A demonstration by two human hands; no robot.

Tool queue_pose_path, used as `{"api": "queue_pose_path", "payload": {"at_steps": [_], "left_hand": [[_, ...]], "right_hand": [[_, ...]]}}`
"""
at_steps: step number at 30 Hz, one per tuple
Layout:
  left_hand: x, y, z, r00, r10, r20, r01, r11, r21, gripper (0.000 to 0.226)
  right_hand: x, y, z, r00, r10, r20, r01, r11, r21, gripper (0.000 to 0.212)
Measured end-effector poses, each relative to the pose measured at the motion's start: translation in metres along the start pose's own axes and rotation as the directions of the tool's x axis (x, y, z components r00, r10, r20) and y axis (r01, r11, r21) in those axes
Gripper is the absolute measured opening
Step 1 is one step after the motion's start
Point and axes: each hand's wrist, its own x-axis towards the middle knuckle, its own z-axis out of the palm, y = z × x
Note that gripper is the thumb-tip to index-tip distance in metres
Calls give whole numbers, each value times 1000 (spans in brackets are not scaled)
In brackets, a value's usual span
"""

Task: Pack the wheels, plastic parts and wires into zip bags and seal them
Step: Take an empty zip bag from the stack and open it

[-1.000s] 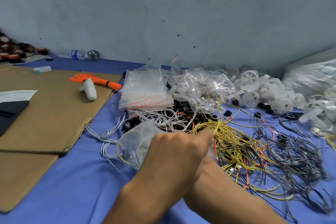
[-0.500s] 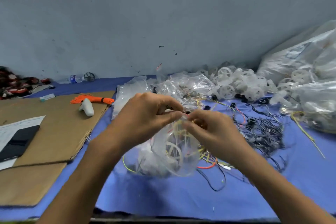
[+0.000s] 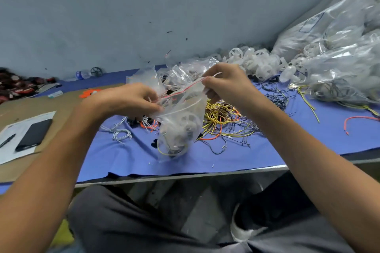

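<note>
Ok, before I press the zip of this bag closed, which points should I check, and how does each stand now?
Left hand grips one end of the zip bag mouth: ok.
Right hand pinches the other end: ok.
Red zip strip pulled straight between them: ok.
Wheel and wires lie below the strip: ok.
No wire caught in the zip: cannot tell.
Mouth sealed: not ok, lips apart.

Both bare forearms reach forward from the lower corners and converge. The left hand [image 3: 131,101] sits lower, knuckles up, with its curled fingers pinching one end of the top edge of the zip bag [image 3: 181,125]. The right hand [image 3: 228,84], held higher, pinches the other end.
</note>
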Motion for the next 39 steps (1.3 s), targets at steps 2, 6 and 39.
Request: {"api": "queue_pose_path", "payload": {"at_steps": [2, 6, 39], "left_hand": [[-8, 1, -1, 996, -37, 81, 50, 986, -161, 18], [-15, 0, -23, 990, 18, -143, -76, 909, -410, 11], [47, 8, 71, 817, -24, -576, -392, 709, -586, 3]], "right_hand": [[2, -5, 2, 999, -7, -32, 9, 998, 61, 6], [12, -26, -2, 993, -18, -119, 36, 988, 150, 8], [21, -9, -54, 940, -91, -328, -65, 898, -436, 19]]}}
